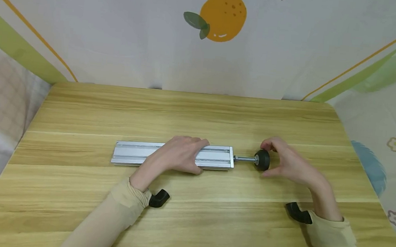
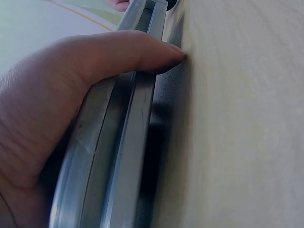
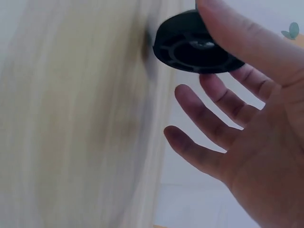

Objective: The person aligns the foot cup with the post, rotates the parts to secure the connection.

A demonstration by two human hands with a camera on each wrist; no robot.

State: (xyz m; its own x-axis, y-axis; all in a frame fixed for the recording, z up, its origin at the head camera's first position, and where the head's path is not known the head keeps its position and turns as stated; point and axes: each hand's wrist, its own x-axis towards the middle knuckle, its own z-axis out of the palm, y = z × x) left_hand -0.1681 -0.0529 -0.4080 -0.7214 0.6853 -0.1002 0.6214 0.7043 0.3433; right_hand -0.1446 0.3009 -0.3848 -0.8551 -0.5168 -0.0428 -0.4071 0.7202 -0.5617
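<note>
A silver aluminium profile (image 1: pixel 216 156) with grooves along its length lies across the table. My left hand (image 1: pixel 181 153) grips it near the middle, thumb (image 2: pixel 156 54) over the near edge in the left wrist view. From the profile's right end plate sticks a threaded stud that carries a round black levelling foot (image 1: pixel 262 159). My right hand (image 1: pixel 291 165) pinches that foot at its rim between thumb and fingertips. In the right wrist view the foot's hollow, ribbed underside (image 3: pixel 194 52) shows, and the other fingers are spread below it.
The wood-grain table (image 1: pixel 210 226) runs back to a white cloth (image 1: pixel 121 34) printed with an orange fruit. Patterned cloth also hangs at both sides. A black curved piece (image 1: pixel 159 198) protrudes from the left cuff, and a similar black piece (image 1: pixel 299 213) from the right.
</note>
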